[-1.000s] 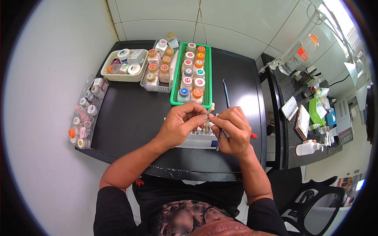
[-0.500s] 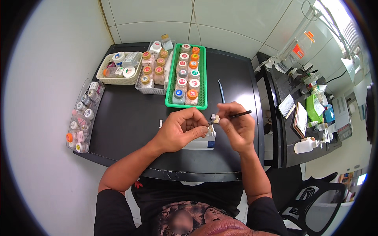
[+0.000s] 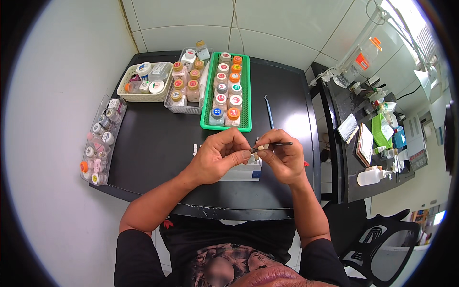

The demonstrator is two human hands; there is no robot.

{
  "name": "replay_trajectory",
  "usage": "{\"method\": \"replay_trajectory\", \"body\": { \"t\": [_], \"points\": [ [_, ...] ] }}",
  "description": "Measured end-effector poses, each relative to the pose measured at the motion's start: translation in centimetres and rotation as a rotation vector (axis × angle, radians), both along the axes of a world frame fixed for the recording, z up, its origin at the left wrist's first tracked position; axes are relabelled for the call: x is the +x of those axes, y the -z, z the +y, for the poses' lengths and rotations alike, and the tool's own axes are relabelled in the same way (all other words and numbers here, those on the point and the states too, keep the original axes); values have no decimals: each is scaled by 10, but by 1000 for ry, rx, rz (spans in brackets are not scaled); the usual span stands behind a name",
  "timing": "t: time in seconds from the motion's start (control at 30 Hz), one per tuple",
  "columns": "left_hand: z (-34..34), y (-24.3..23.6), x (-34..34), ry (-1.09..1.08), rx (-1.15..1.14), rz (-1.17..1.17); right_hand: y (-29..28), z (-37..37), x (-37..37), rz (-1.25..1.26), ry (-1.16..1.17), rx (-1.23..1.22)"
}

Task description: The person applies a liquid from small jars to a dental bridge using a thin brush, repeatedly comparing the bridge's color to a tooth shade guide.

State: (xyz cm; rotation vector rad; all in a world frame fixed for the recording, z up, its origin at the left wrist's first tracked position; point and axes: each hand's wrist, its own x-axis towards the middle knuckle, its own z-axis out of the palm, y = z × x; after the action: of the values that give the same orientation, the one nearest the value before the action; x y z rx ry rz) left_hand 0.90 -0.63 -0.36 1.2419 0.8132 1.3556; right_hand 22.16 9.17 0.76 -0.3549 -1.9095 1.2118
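Both my hands meet above the table. My left hand [image 3: 217, 155] is closed, its thumb and forefinger pinching what looks like a dark holder at the end of a small cream tooth-shaped piece [image 3: 262, 148]. In my right hand [image 3: 285, 160], closed too, lies a thin tool with a black handle [image 3: 282, 143] that points right. Its thumb and fingertips touch the cream piece; the tool's tip is hidden. Under the hands stands a white box with a blue patch [image 3: 241, 174], partly covered. Small white tooth-shaped pieces [image 3: 195, 149] show beside my left wrist.
A blue hooked instrument [image 3: 269, 111] lies beyond my right hand. Farther back stand a green basket [image 3: 206, 125] and a clear basket [image 3: 184, 109] of capped bottles, and a cream basket [image 3: 143, 97]. At left is a clear tray of jars [image 3: 101, 143]. A cluttered dark counter [image 3: 342, 162] stands right.
My right hand has moved left and slightly down, bringing the black-handled tool along, and its fingers now close around the cream piece. My left hand has hardly moved.
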Motion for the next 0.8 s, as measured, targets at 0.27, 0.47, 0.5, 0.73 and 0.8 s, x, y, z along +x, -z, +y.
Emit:
{"method": "replay_trajectory", "body": {
  "t": [0.27,0.47,0.5,0.73,0.8],
  "points": [
    [-1,-4,2,-36,-77,66,-6,-5,-1,-68,95,28],
    [0,-1,0,-68,-95,48,-7,-10,-6,-35,118,-44],
    [0,-2,0,-67,-95,47,-9,-11,-7,-36,124,-67],
    [2,0,6,-128,-69,30,-7,2,1,107,255,52],
    [3,2,5,-151,-49,24,-7,4,7,129,293,139]
  ]
}}
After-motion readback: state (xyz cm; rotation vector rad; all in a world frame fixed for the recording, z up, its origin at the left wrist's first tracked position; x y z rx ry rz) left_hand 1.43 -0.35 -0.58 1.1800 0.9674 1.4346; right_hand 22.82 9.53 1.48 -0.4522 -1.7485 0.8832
